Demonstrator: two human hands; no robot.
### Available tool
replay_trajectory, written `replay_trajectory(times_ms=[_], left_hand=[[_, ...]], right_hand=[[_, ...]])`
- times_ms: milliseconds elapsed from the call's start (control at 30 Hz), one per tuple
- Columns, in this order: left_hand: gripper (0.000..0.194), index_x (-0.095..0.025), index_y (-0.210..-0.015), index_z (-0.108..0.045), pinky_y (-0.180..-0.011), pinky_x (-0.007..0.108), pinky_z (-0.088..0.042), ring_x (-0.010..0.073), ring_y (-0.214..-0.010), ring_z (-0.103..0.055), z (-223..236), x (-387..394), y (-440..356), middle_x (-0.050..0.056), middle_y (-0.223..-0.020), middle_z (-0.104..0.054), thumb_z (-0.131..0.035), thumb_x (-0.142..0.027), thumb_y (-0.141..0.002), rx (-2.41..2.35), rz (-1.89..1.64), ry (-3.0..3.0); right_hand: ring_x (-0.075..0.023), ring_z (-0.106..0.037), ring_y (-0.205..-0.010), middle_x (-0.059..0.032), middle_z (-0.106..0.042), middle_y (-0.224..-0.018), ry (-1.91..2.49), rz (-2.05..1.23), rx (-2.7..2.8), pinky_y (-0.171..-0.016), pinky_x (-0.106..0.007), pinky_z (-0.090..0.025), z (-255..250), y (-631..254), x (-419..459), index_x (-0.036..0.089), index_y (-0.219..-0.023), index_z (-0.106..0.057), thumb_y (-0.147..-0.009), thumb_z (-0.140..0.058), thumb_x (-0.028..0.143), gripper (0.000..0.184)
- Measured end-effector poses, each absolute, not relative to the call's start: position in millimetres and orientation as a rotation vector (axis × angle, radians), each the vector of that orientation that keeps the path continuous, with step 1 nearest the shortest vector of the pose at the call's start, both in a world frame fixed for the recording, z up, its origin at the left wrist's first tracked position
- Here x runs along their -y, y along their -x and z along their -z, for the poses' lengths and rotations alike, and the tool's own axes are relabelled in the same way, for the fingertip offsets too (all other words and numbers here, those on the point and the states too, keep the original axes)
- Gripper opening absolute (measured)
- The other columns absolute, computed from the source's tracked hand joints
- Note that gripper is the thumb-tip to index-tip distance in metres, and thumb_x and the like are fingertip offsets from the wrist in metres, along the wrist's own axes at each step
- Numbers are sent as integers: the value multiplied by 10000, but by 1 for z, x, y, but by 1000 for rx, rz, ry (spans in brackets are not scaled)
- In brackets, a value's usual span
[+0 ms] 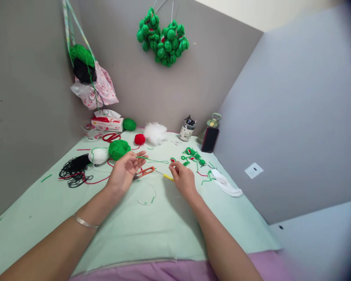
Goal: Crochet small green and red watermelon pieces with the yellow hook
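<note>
My left hand (125, 168) is turned palm up, thumb and forefinger closed on green yarn (153, 160), the other fingers loosely stretched. The strand runs rightward and ends in a narrow loop just short of my right hand (183, 178). That hand is closed in a pinch; what sits between its fingertips is hidden. A small red, white and green crocheted piece (172, 159) shows right at those fingertips. A yellow-handled crochet hook (167, 177) reaches out from beside the right hand; whether it is held or lying down, I cannot tell. Orange thread snips (146, 171) lie between the hands.
Behind the left hand are a green yarn ball (119, 150), white yarn (98, 156), black yarn (73, 170) and red scissors (111, 137). Further back are a red ball (139, 139) and stuffing (155, 133). Crocheted pieces (194, 155) and a phone (210, 139) stand rightward.
</note>
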State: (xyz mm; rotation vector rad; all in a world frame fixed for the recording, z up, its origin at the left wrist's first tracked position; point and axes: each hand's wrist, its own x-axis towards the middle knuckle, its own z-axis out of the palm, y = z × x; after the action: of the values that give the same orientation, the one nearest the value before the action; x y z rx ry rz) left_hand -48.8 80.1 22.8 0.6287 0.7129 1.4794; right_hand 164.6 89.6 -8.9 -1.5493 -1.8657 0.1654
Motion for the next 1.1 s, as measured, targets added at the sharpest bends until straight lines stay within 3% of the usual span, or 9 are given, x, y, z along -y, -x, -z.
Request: replay_trajectory(times_ms=[100, 200, 333, 533, 867, 1100], left_hand=[[110, -179, -709, -499, -541, 205, -412, 86, -599, -575, -25, -81, 50, -5, -810, -654, -606, -205, -696, -721, -1467, -591], [117, -188, -791, -521, -424, 193, -244, 45, -423, -365, -18, -76, 42, -59, -645, -552, -597, -277, -782, -855, -1396, -865], [272, -198, -1046, -590, -463, 209, -283, 86, -472, -411, -3, -69, 33, -60, -606, -532, -601, -369, -835, -886, -1028, -1348], [316, -169, -895, -658, -505, 246, -300, 111, -476, -406, 10, -68, 28, -43, -563, -503, -487, -436, -899, -879, -828, -1564], [308, -167, -878, -695, -446, 238, -225, 80, -391, -303, 0, -66, 31, -67, -474, -433, -584, -451, -842, -780, -678, -1411], [291, -151, -846, -689, -461, 220, -323, 72, -409, -452, -1, -68, 33, -33, -557, -546, -631, -435, -828, -697, -632, -1323]], right_hand=[[-138, -470, -503, 41, -565, -546, 1498, -291, 1854, -562, -248, -322, 7, -158, -84, 250, -813, -667, -870, -551, 289, 134], [-127, -449, -509, 41, -542, -543, 1411, -450, 1841, -550, -246, -322, 5, -152, -80, 234, -769, -671, -846, -577, 303, 140], [-108, -416, -501, 45, -517, -534, 1254, -724, 1800, -504, -233, -325, 1, -149, -80, 201, -747, -676, -822, -611, 349, 177], [-91, -435, -492, 40, -537, -558, 1101, -951, 1526, -482, -229, -365, -10, -159, -87, 176, -724, -645, -761, -692, 374, 207], [-108, -576, -652, 3, -640, -744, 922, -1027, 1216, -596, -234, -483, -17, -169, -90, 193, -734, -632, -742, -739, 333, 176], [-119, -623, -747, -18, -670, -852, 873, -1021, 1059, -571, -207, -503, -29, -184, -94, 197, -746, -636, -704, -776, 353, 213]])
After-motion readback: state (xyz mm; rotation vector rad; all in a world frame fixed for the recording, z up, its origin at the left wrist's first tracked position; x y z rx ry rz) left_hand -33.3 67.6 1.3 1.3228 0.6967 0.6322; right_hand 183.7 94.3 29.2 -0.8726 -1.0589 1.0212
